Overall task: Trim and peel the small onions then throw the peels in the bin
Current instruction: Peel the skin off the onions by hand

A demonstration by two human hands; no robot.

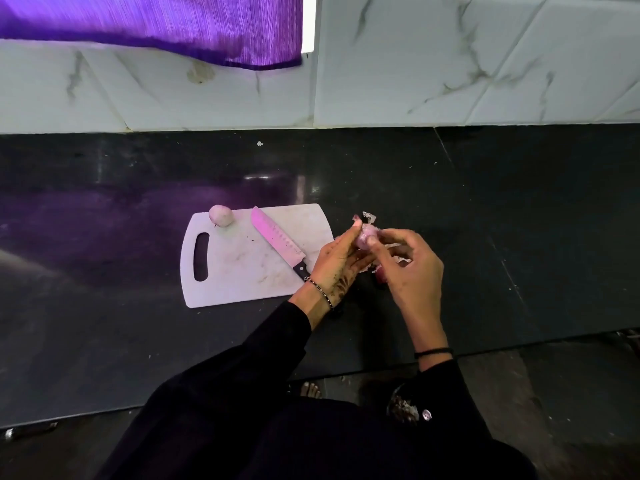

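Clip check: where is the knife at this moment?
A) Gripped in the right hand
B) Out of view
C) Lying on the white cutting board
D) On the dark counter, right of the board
C: the knife lies flat on the cutting board, blade pointing to the board's far edge. Neither hand touches it; the left hand and right hand both hold a small onion just right of the board.

A glossy black stone desk [104,341] meets a white, grey-veined tiled wall [450,64] along its far edge. A purple curtain [156,19] hangs top left, bright daylight [309,22] beside it, tinting the desk's left side purple. Dark floor [571,410] shows beyond the near edge
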